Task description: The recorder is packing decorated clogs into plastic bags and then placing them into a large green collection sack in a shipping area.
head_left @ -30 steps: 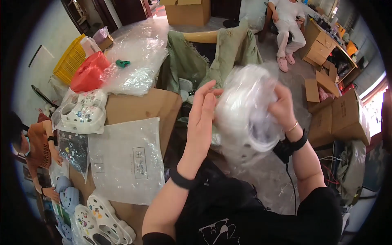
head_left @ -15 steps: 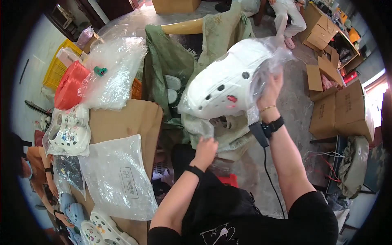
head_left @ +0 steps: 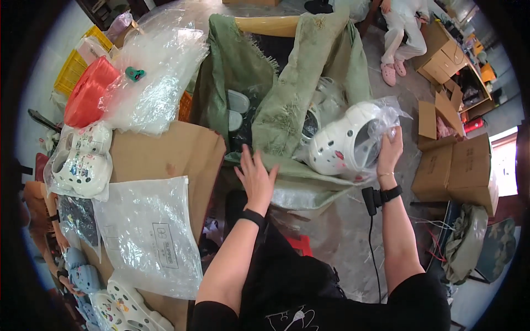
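My right hand (head_left: 390,150) grips the gathered edge of a clear plastic bag holding white clogs (head_left: 333,144) with round holes and small red charms. The bagged clogs hang tilted over the right part of a green woven sack (head_left: 295,83). Fingers spread and holding nothing, my left hand (head_left: 257,179) is at the sack's near edge. Deeper in the sack, pale grey slippers (head_left: 236,107) show on the left, and other bagged footwear (head_left: 326,99) lies on the right, partly hidden.
To my left, a cardboard-covered table (head_left: 165,151) bears a clear zip bag (head_left: 146,237), bagged white clogs (head_left: 83,165), a red twine roll (head_left: 91,91) and a stack of clear bags (head_left: 157,77). Cardboard boxes (head_left: 455,168) stand at right. Another person (head_left: 406,33) sits at the back.
The bagged clogs have moved down and right, away from me less raised, into the sack's mouth. My left hand has risen and its fingers have spread. The view has shifted slightly.
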Tool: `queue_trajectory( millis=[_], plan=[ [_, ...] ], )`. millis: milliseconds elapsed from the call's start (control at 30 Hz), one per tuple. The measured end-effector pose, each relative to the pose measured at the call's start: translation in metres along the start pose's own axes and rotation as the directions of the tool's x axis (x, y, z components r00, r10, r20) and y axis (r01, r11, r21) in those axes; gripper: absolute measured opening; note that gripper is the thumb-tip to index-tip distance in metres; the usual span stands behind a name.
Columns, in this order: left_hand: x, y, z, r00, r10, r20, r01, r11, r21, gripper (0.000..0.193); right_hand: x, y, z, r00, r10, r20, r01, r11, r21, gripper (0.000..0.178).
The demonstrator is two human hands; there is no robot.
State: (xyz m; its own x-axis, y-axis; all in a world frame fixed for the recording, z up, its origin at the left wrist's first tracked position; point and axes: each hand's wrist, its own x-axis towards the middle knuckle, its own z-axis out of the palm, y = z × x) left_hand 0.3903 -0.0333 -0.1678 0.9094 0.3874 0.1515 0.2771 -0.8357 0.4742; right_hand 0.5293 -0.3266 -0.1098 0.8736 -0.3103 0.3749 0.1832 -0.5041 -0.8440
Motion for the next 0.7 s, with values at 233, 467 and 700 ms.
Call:
queue_trajectory(
  millis=[233,467,700],
  plan=[
    [0.027,-0.026,0.007,0.846,-0.248,0.473,0.533,0.434,-0.726,0.037,0.0,-0.01,0.032,0.988,-0.084,0.132,0.108,0.975,-0.192,0.041],
    [0.012,0.023,-0.101,0.873,-0.438,0.214,0.106,-0.258,-0.96,0.032,0.072,-0.047,0.116,0.939,-0.341,0.049,0.344,0.918,-0.198,0.041],
    [0.003,0.004,-0.097,0.89,-0.409,0.203,0.125,-0.211,-0.97,0.035,0.095,-0.037,0.18,0.743,-0.26,0.616,0.6,0.667,-0.442,0.03]
  ],
)
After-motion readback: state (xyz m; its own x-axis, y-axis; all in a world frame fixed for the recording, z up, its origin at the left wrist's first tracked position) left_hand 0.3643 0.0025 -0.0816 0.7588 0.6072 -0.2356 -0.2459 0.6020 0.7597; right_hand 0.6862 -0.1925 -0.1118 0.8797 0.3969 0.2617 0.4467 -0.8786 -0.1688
